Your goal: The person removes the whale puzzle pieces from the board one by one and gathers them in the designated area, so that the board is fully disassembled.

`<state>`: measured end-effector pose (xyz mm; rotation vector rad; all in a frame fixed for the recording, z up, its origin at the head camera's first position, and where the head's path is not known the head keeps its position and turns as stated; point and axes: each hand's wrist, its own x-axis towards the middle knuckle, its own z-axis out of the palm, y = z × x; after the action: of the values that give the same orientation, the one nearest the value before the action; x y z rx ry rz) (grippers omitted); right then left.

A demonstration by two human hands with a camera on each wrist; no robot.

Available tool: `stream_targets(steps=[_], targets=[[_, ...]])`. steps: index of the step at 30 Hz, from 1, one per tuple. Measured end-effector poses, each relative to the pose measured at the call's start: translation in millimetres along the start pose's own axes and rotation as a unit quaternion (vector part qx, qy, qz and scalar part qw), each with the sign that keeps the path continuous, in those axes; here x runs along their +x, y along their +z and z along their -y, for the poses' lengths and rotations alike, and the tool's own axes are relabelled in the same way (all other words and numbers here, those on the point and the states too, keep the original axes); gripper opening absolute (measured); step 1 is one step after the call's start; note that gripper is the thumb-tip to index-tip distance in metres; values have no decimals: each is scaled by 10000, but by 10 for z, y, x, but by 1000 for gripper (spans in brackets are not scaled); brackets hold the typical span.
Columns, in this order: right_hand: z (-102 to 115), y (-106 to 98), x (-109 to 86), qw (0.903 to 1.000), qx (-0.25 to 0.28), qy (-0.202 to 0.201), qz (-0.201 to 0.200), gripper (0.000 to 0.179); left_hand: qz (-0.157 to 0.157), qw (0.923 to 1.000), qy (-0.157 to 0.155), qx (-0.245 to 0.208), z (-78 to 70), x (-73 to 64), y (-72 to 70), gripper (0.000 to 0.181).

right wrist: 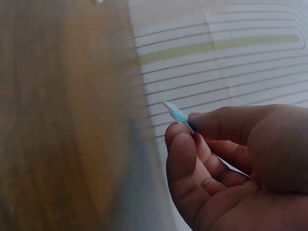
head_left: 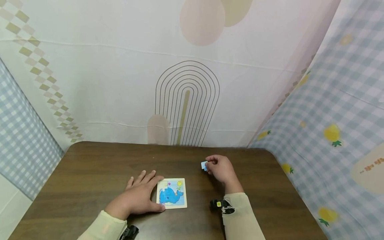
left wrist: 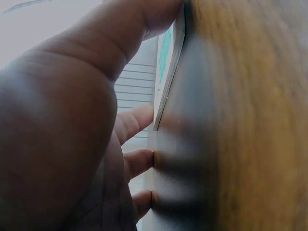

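Note:
A small square jigsaw puzzle (head_left: 171, 194) lies flat on the brown table, with a pale rim around a blue whale and a yellow sun. A pale patch shows in its picture at the upper left. My left hand (head_left: 136, 198) rests beside it with spread fingers, the thumb at its lower left corner and the index finger at its upper left. To the right and farther back, my right hand (head_left: 221, 169) pinches a small light-blue puzzle piece (right wrist: 179, 115) between thumb and fingers, above the table. The fingers partly cover that piece.
The wooden table (head_left: 99, 173) has a white patterned cloth (head_left: 120, 90) hanging behind its far edge. Blue checked cloths (head_left: 303, 133) hang at both sides. Each wrist carries a small black camera (head_left: 216, 204).

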<state>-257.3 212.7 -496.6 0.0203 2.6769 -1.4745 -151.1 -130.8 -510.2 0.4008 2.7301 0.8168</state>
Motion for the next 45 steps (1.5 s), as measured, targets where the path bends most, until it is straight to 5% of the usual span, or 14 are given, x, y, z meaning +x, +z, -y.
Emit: stream_targets(steps=[10, 45], targets=[[-223, 20, 74, 9994, 174, 303, 66, 19, -16, 10000, 8, 17, 20, 18, 13, 112], [-243, 51, 105, 9983, -174, 559, -47, 15, -12, 10000, -18, 51, -6, 5, 8, 111]])
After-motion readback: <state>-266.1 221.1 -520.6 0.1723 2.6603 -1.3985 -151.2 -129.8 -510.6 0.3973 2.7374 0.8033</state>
